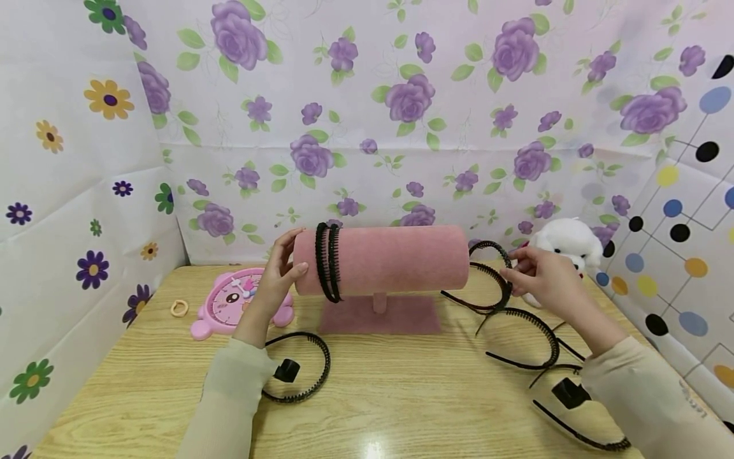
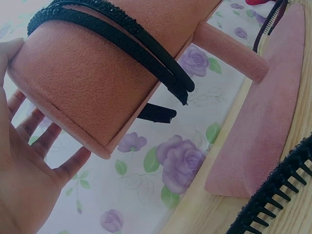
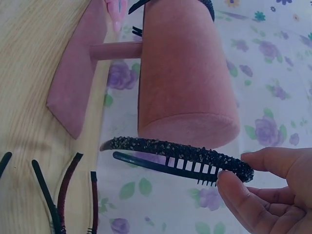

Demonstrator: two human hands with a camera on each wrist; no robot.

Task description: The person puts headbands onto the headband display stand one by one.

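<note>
A pink padded roll on a stand [image 1: 395, 258] carries two black toothed headbands [image 1: 328, 262] near its left end. My left hand [image 1: 281, 264] holds that left end, thumb in front and fingers behind the rim, as the left wrist view [image 2: 34, 156] also shows. Off the roll's right end, my right hand [image 1: 541, 277] pinches a black beaded headband [image 3: 185, 151] between thumb and fingers at its curved middle. The headband's two tips point away from the hand, and it is apart from the roll in depth as far as I can tell.
Several more headbands [image 1: 555, 347] lie on the wooden table [image 1: 401, 395] at right, under my right forearm. Another headband [image 1: 328, 363] lies beside my left sleeve. A pink clock [image 1: 220, 306], a small tan ring [image 1: 179, 308] and a white plush toy [image 1: 568, 239] stand about.
</note>
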